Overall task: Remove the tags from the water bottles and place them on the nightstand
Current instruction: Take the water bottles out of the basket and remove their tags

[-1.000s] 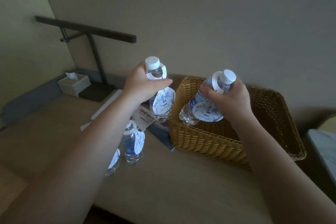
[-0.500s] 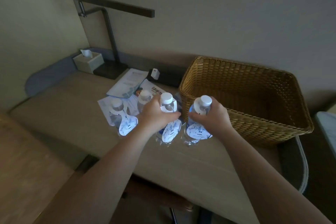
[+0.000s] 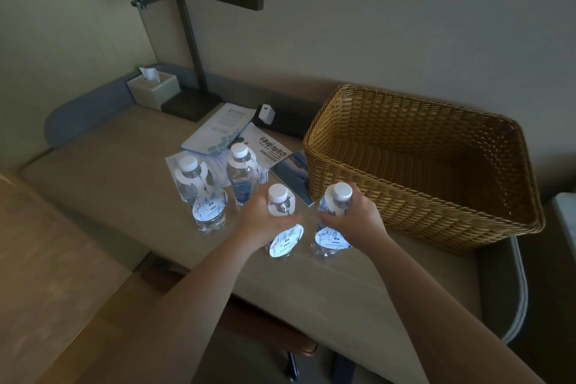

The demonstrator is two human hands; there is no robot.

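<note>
Several small clear water bottles with white caps stand on the beige tabletop (image 3: 358,287), each with a white and blue paper tag hung round its neck. My left hand (image 3: 260,221) grips the front middle bottle (image 3: 278,196); its tag (image 3: 286,241) hangs below my fingers. My right hand (image 3: 358,217) grips the bottle (image 3: 338,196) beside the basket, with its tag (image 3: 331,237) hanging in front. Both held bottles stand upright on the table. Two more tagged bottles stand behind to the left, one (image 3: 199,193) nearer and one (image 3: 241,174) further back.
An empty wicker basket (image 3: 436,209) takes up the right side of the table. Leaflets (image 3: 218,134) lie behind the bottles. A tissue box (image 3: 154,90), a black desk lamp (image 3: 187,50) and a white charger (image 3: 267,113) stand along the wall.
Both hands lowered their bottles from in front of the basket down onto the table, next to the two other bottles. My view rose and drew back.
</note>
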